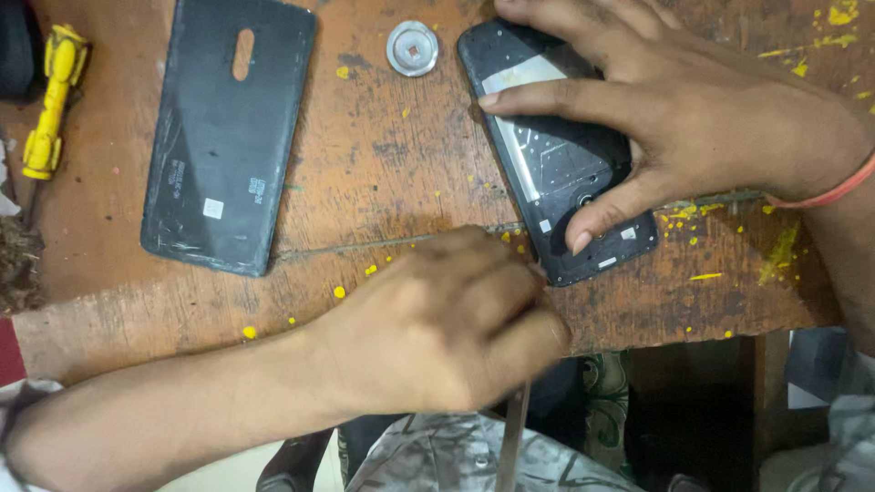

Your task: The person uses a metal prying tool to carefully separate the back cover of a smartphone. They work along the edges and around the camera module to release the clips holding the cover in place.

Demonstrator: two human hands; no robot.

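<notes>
At upper right of the frame, the right hand [693,109] pressed flat on the opened phone [556,155] on the table [383,173]. It looked light, rigid, fragile inside; best held by its edges. The left hand [447,323], its grip closed, held a thin tool [512,437].

Both forearms are bare; the right hand [702,109] carries a thin orange-red band at the wrist; the left hand [447,328] wears nothing; grey patterned cloth covers the lap below.
</notes>
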